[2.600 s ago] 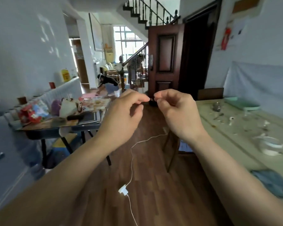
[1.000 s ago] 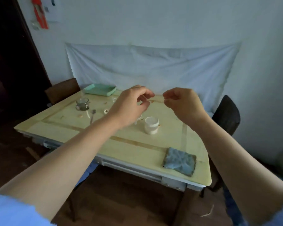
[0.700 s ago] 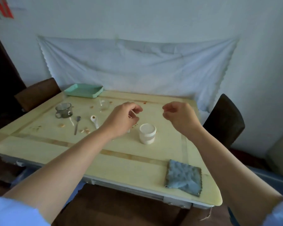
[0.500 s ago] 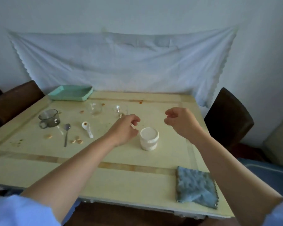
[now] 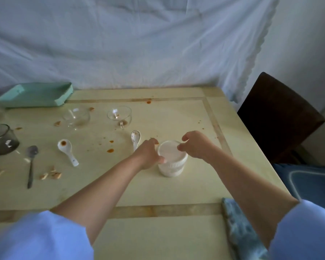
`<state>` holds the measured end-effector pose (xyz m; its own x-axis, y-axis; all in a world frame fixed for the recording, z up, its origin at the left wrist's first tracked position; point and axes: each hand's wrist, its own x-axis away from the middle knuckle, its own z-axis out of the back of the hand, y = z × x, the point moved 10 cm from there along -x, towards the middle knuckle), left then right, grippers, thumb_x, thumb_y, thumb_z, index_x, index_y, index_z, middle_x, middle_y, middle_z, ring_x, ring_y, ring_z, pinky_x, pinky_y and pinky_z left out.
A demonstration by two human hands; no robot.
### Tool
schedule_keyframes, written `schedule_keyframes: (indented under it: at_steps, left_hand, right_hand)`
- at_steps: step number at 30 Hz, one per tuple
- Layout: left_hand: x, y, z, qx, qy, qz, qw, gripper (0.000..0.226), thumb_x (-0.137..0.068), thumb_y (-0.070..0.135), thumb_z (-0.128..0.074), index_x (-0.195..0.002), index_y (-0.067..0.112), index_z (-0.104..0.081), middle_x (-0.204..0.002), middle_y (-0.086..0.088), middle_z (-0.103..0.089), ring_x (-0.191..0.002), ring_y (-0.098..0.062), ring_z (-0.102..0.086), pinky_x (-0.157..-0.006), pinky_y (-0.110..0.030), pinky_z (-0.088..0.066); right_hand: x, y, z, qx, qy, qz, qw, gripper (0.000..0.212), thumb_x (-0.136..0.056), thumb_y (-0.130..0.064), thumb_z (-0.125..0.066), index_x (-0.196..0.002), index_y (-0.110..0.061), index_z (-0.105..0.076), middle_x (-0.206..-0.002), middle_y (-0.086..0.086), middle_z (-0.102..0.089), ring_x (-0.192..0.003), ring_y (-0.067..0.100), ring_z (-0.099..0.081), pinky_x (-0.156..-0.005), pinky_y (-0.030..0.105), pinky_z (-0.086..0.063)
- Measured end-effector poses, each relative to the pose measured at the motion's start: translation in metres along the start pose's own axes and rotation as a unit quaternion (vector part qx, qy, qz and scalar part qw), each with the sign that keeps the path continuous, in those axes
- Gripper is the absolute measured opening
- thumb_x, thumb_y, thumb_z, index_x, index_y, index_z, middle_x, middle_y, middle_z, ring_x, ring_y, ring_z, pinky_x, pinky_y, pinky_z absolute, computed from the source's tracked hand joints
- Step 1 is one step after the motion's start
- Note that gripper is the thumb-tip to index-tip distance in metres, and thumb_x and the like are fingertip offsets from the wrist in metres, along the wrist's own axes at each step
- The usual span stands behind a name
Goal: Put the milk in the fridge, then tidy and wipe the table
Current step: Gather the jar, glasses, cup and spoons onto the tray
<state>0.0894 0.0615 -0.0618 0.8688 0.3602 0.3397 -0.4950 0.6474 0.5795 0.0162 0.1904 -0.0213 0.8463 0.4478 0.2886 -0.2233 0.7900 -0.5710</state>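
A white lidded milk cup (image 5: 172,167) stands upright on the pale wooden table (image 5: 158,194), right of centre. My left hand (image 5: 148,154) curls against the cup's left side, with the thumb on the lid's rim. Curled fingertips of my right hand (image 5: 197,145) touch the right edge of the lid. A blue wiping cloth (image 5: 240,228) lies at the table's near right edge, partly under my right forearm.
A mint tray (image 5: 36,94) sits at the back left. Two glass bowls (image 5: 76,117) (image 5: 119,114), two ceramic spoons (image 5: 67,150) (image 5: 135,138), a metal spoon (image 5: 31,162) and a dark glass mug (image 5: 1,140) lie left of the cup among crumbs (image 5: 51,174) and sauce stains (image 5: 110,150). A dark chair (image 5: 276,117) stands at the right.
My view turned from the room to the table and moved close. Both hands dropped from mid-air onto the milk cup, the left one reaching its rim.
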Motion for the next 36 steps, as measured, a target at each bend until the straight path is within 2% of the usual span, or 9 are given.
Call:
schedule_keyframes:
  at_steps: [2, 5, 10, 13, 17, 23, 27, 32, 36]
  left_hand:
    - [-0.01, -0.009, -0.01, 0.026, -0.011, 0.008, 1.0, 0.077, -0.078, 0.028, -0.071, -0.142, 0.013, -0.031, -0.133, -0.004, -0.048, -0.11, -0.026, -0.058, -0.088, -0.033, -0.046]
    - [-0.019, -0.017, -0.024, 0.137, -0.048, 0.017, 0.989, 0.061, -0.076, 0.016, -0.073, -0.129, 0.007, -0.045, -0.095, -0.002, -0.056, -0.066, -0.019, -0.057, -0.071, -0.032, -0.053]
    - [-0.022, -0.021, -0.03, 0.236, -0.075, 0.031, 0.968, 0.059, -0.073, 0.001, -0.074, -0.125, -0.003, -0.047, -0.082, -0.006, -0.052, -0.058, -0.016, -0.054, -0.042, -0.012, -0.044]
    - [-0.018, -0.012, -0.018, 0.274, -0.072, 0.027, 0.959, 0.062, -0.072, -0.002, -0.075, -0.128, -0.002, -0.046, -0.087, -0.008, -0.054, -0.063, -0.017, -0.056, -0.046, -0.014, -0.049]
    - [-0.008, 0.007, 0.032, 0.29, -0.052, 0.008, 0.956, 0.062, -0.071, -0.002, -0.076, -0.126, -0.001, -0.048, -0.102, -0.014, -0.059, -0.077, -0.022, -0.06, -0.071, -0.027, -0.059]
    - [0.027, 0.024, 0.156, 0.293, 0.028, -0.011, 0.956, 0.056, -0.071, -0.005, -0.075, -0.121, -0.003, -0.051, -0.091, -0.014, -0.06, -0.082, -0.028, -0.058, -0.09, -0.046, -0.053]
    - [0.048, 0.013, 0.233, 0.304, 0.082, -0.019, 0.949, 0.043, -0.072, -0.007, -0.073, -0.112, -0.002, -0.056, -0.091, -0.015, -0.06, -0.083, -0.029, -0.057, -0.09, -0.045, -0.052]
    - [0.055, -0.021, 0.31, 0.295, 0.126, -0.018, 0.947, 0.038, -0.072, -0.004, -0.075, -0.107, 0.0, -0.06, -0.096, -0.018, -0.063, -0.086, -0.028, -0.059, -0.093, -0.047, -0.052]
    - [0.03, -0.061, 0.369, 0.312, 0.138, -0.018, 0.94, 0.031, -0.071, -0.006, -0.074, -0.098, 0.003, -0.061, -0.095, -0.017, -0.062, -0.087, -0.029, -0.058, -0.095, -0.048, -0.051]
  right_hand:
    - [-0.01, 0.007, -0.015, 0.018, -0.006, -0.008, 1.0, 0.044, -0.09, -0.021, -0.058, -0.128, 0.0, -0.053, -0.129, 0.016, -0.056, -0.116, 0.031, -0.055, -0.093, 0.034, -0.046]
    - [-0.02, 0.017, -0.03, 0.02, -0.014, -0.028, 0.999, 0.043, -0.091, -0.023, -0.056, -0.127, 0.0, -0.051, -0.121, 0.017, -0.058, -0.107, 0.032, -0.057, -0.081, 0.033, -0.047]
    - [-0.031, 0.027, -0.042, -0.056, -0.019, -0.077, 0.995, 0.031, -0.089, -0.013, -0.054, -0.114, 0.005, -0.057, -0.094, 0.015, -0.056, -0.079, 0.032, -0.059, -0.078, 0.04, -0.057]
    - [-0.027, 0.018, -0.03, -0.051, -0.005, -0.086, 0.995, 0.03, -0.088, -0.013, -0.054, -0.113, 0.003, -0.056, -0.098, 0.016, -0.058, -0.083, 0.034, -0.063, -0.082, 0.045, -0.058]
    - [-0.022, -0.026, 0.004, -0.05, 0.014, -0.062, 0.997, 0.029, -0.088, -0.012, -0.055, -0.112, 0.004, -0.057, -0.102, 0.02, -0.062, -0.084, 0.035, -0.066, -0.08, 0.043, -0.059]
    - [-0.01, -0.148, 0.059, -0.055, 0.023, 0.035, 0.998, 0.023, -0.085, -0.009, -0.059, -0.103, 0.004, -0.061, -0.095, 0.018, -0.057, -0.076, 0.032, -0.059, -0.063, 0.037, -0.056]
    - [-0.003, -0.23, 0.071, -0.04, 0.025, 0.093, 0.995, 0.01, -0.085, -0.008, -0.057, -0.091, -0.001, -0.057, -0.086, 0.016, -0.057, -0.068, 0.03, -0.059, -0.058, 0.032, -0.054]
    - [-0.015, -0.314, 0.064, -0.008, 0.024, 0.12, 0.992, 0.018, -0.087, -0.013, -0.056, -0.074, -0.004, -0.049, -0.066, 0.01, -0.051, -0.048, 0.022, -0.054, -0.033, 0.017, -0.038]
    - [-0.046, -0.38, 0.044, -0.002, 0.024, 0.131, 0.991, 0.023, -0.089, -0.013, -0.055, -0.07, -0.003, -0.045, -0.063, 0.01, -0.05, -0.047, 0.022, -0.052, -0.037, 0.02, -0.038]
